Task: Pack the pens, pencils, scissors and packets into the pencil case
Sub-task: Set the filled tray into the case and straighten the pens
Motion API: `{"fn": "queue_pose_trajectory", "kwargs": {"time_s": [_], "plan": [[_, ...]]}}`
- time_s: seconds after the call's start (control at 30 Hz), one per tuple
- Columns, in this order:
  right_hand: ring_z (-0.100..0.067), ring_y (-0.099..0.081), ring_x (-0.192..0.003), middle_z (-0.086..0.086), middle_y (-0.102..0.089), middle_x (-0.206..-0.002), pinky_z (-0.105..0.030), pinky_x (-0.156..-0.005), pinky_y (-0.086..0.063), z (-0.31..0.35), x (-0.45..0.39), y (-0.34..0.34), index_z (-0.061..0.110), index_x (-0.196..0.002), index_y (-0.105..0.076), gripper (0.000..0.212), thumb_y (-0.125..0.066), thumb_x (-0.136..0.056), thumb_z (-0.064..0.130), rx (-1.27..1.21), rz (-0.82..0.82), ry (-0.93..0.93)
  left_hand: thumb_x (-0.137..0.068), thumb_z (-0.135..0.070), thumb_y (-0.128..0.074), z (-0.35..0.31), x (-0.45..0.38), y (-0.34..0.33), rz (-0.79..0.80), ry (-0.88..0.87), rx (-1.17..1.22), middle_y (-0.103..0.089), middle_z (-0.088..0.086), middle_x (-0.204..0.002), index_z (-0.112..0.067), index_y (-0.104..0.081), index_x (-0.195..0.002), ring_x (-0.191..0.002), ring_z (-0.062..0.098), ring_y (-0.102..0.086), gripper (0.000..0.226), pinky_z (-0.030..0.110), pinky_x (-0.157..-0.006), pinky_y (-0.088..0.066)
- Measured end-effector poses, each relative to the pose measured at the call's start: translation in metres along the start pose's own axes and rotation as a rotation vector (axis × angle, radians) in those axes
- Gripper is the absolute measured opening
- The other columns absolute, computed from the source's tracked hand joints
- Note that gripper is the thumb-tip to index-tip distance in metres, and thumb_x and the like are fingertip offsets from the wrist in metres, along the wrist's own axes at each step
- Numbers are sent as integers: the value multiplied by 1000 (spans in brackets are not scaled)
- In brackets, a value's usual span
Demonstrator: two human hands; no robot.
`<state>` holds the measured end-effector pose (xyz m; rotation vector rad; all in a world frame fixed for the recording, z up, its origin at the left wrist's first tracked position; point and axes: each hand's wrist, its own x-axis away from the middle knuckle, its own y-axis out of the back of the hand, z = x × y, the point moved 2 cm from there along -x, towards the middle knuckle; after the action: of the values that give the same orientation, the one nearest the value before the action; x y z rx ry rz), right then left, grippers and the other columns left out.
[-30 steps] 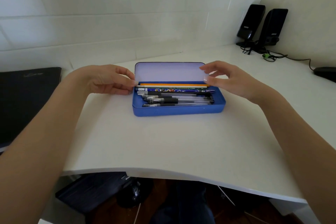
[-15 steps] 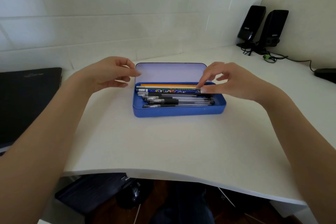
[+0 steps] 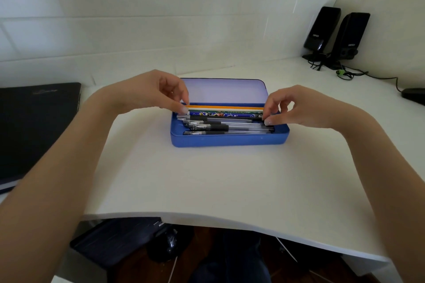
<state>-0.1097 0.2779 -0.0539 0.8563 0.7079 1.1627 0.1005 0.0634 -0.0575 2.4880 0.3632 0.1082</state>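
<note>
Blue pencil case (image 3: 230,140) lies open on the white desk (image 3: 207,179), pens (image 3: 225,127) and pencils (image 3: 225,109) inside. My left hand (image 3: 147,92) and right hand (image 3: 296,108) pinch opposite pencil ends. Recommendation: lower level, keep ends inside the walls.

Your forearms are bare right up to the frame's edge, with no sleeves, watch or bracelets showing. Your left hand (image 3: 147,94) and right hand (image 3: 299,108) wear no rings or gloves. Your fingers (image 3: 184,109) have short, pale, unpainted nails. Below, your legs wear dark blue trousers (image 3: 239,257).
</note>
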Motion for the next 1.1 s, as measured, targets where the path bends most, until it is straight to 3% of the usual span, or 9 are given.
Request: {"fn": "queue_pose_trajectory", "kwargs": {"time_s": [0.13, 0.23, 0.43, 0.6, 0.73, 0.8, 0.93, 1.03, 1.1], "plan": [[-18, -48, -69, 3, -60, -74, -16, -55, -37, -1, 3, 3, 26, -72, -69, 6, -75, -75, 27, 0, 23, -48, -47, -35, -86, -2, 1, -3, 44, 20, -35, -60, -7, -64, -23, -71, -72, -64, 7, -50, 31, 11, -61, -42], [-18, -49, -71, 1, -63, -76, -28, -69, -40, -1, 4, 3, 28, -71, -71, 5, -74, -75, 30, 25, 72, -68, -48, -37, -85, -5, 2, -3, 60, 8, -64, -64, -3, -69, -23, -74, -71, -63, 5, -48, 29, 9, -60, -39], [-21, -55, -75, 10, -65, -76, -31, -71, -43, 5, 7, 4, 29, -72, -71, 11, -74, -71, 40, 82, 66, -133, -50, -42, -80, -5, 3, -7, 88, -23, -136, -61, -1, -73, -30, -77, -75, -59, 1, -44, 28, 8, -58, -35], [1, -49, -53, 11, -58, -66, -8, -49, -35, 10, 6, 1, 25, -78, -71, 13, -73, -75, 38, 96, 53, -143, -62, -19, -85, -4, 0, -7, 79, 10, -190, -64, -9, -69, -30, -77, -72, -56, 0, -45, 18, 8, -56, -34], [5, -45, -45, 16, -55, -52, -4, -45, -32, 9, 4, -1, 25, -73, -71, 13, -73, -76, 37, 92, 33, -154, -35, -61, -82, 0, -1, -7, 70, 2, -204, -69, -4, -77, -31, -76, -71, -64, 2, -48, 48, 12, -58, -34], [3, -46, -50, 16, -56, -54, -6, -49, -34, 10, 3, -3, 26, -71, -71, 14, -73, -74, 39, 85, 35, -149, -31, -67, -80, 1, -1, -7, 70, -1, -206, -68, -7, -76, -31, -76, -71, -64, 3, -48, 54, 12, -58, -34], [-8, -50, -64, 8, -61, -71, -21, -63, -38, 12, 4, -5, 22, -74, -70, 18, -72, -74, 40, 55, 82, -154, -43, -48, -80, -1, 0, -7, 59, 22, -189, -69, -7, -76, -32, -76, -68, -63, 3, -47, 31, 13, -60, -35], [-9, -51, -67, 6, -65, -76, -20, -64, -38, 14, 5, -4, 20, -76, -69, 17, -68, -79, 36, 9, 58, -143, -56, -30, -86, -4, 1, -7, 70, 24, -184, -71, 3, -82, -29, -76, -68, -54, -1, -44, 16, 8, -55, -35], [-8, -51, -66, 6, -64, -74, -17, -62, -38, 14, 5, -4, 18, -78, -68, 18, -67, -82, 35, -12, 38, -151, -52, -36, -87, -5, 2, -7, 75, 16, -183, -70, 12, -86, -28, -76, -70, -51, 0, -42, 23, 9, -54, -34]]}}
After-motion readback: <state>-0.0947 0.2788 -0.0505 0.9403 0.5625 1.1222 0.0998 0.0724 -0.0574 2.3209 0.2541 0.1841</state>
